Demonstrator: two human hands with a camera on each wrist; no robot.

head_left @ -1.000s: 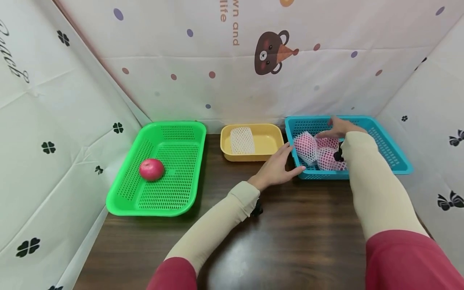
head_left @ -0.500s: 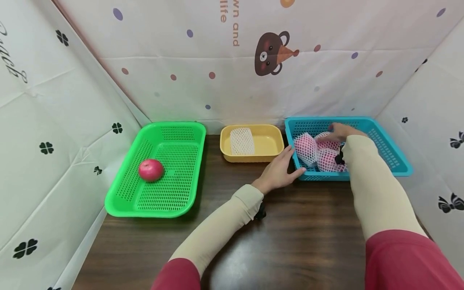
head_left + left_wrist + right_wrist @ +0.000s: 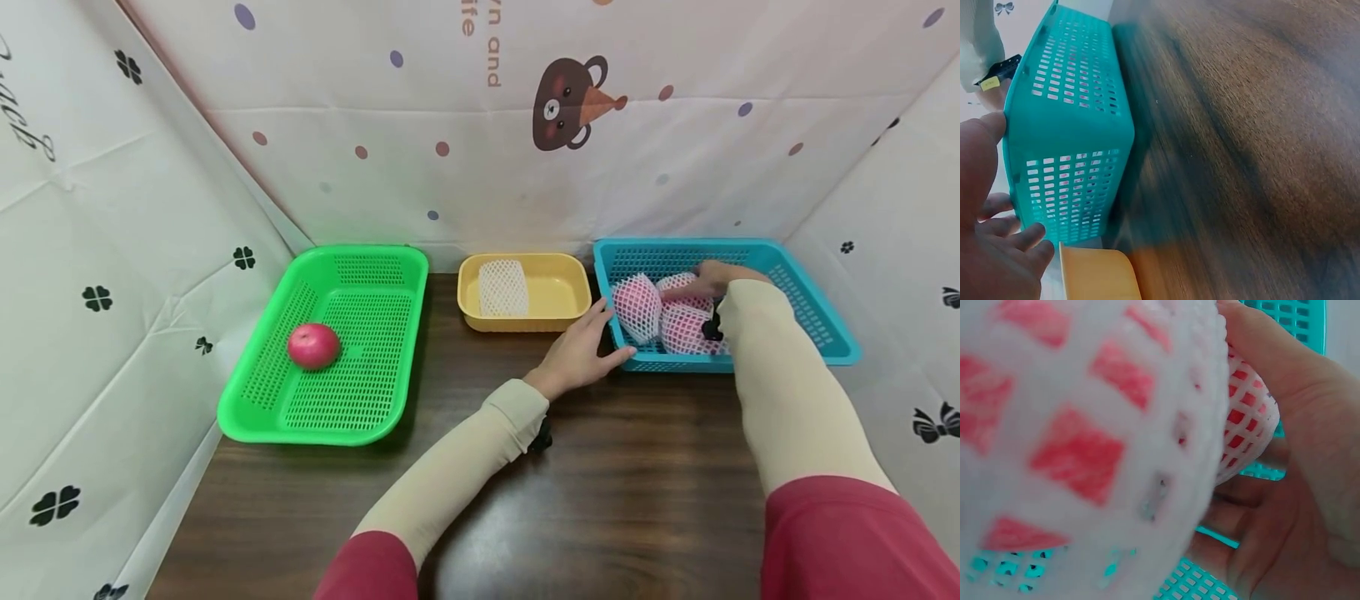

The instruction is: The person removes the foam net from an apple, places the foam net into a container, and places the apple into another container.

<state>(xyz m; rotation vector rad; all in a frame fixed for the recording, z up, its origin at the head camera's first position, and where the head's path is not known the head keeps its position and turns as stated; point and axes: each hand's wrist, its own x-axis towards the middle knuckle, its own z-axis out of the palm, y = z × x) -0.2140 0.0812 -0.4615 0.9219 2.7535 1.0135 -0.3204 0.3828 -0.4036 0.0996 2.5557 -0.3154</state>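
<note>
At right of frame, my spread left hand (image 3: 573, 354) is touching the blue basket (image 3: 806, 302); my right hand (image 3: 717, 277) is gripping a netted fruit (image 3: 1252, 415) inside. One bare fruit (image 3: 313, 347) is lying in the left-hand green basket (image 3: 360, 414); three netted ones are seemingly remaining.

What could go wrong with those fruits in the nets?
The back wrapped fruit might slip from the right hand, because its net could slide. The front wrapped fruit sits close by, so it could get nudged. If the blue basket is bumped, the left hand on its rim might not steady it.
</note>
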